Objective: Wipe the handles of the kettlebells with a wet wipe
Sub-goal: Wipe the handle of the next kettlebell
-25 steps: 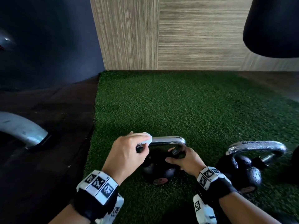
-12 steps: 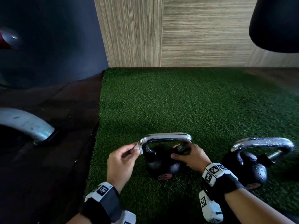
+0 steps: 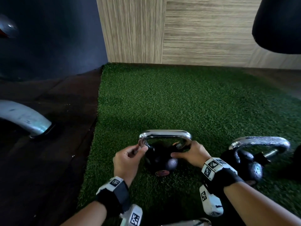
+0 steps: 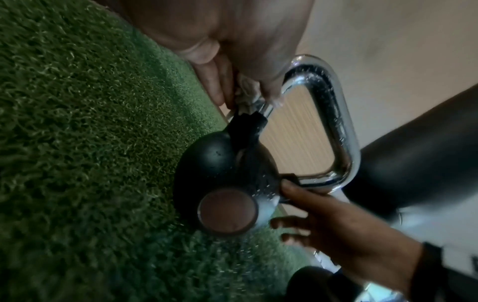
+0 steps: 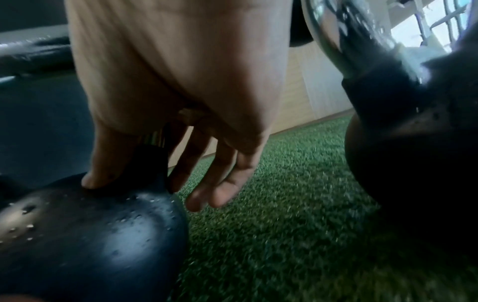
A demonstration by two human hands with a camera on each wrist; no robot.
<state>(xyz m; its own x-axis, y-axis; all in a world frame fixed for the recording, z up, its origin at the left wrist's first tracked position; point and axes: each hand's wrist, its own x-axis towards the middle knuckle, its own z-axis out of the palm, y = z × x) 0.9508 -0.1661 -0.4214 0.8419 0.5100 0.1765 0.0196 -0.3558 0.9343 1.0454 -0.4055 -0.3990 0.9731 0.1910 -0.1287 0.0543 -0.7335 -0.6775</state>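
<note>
Since a moment ago the left hand slid down, pinching the wet wipe on the kettlebell handle's left leg; right hand grips its right base. Second kettlebell stands beside on turf.

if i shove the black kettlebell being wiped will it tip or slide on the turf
Probably neither easily: the kettlebell looks like solid metal, heavy for its size, and the turf should grip its base. Its chrome handle looks wet, with droplets, so likely slippery. The right hand braces it.
</note>
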